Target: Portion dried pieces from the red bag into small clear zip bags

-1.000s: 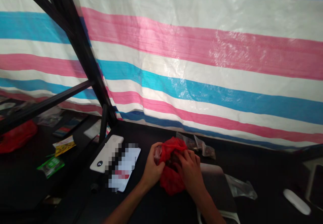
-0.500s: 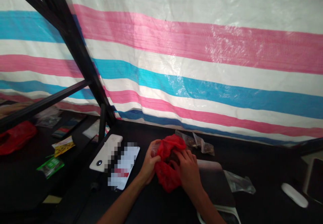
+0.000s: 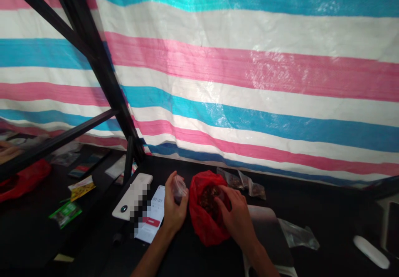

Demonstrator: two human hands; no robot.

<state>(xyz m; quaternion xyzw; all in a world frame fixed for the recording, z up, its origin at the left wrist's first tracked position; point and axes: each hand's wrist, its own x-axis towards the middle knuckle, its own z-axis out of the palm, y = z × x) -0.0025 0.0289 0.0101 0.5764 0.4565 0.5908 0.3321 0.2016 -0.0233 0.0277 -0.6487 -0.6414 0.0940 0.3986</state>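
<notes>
An open red plastic bag (image 3: 199, 227) stands on the black table with dark brown, crumbly pieces (image 3: 208, 198) inside. My right hand (image 3: 237, 208) curls over the bag's right rim, thumb and fingers bent at its mouth; the far fingertips are partly hidden. Left of the bag, my left hand (image 3: 174, 206) is closed around a small clear plastic bag (image 3: 179, 187), whose top pokes out between thumb and fingers. Close behind the left hand lies a phone (image 3: 157, 204) with a lit timer screen.
A pale phone-like device (image 3: 134, 196) lies farther left. Small filled clear bags (image 3: 246, 182) sit behind the red bag. To the right are a flat dark-topped device (image 3: 264, 227), a flat clear bag (image 3: 299, 233) and a white oblong object (image 3: 370, 252). A black frame post (image 3: 106, 81) rises at left.
My left hand has let go of the red bag and moved left, with the small clear bag in it. The red bag's mouth now gapes wider, showing its contents. The view has tilted up slightly.
</notes>
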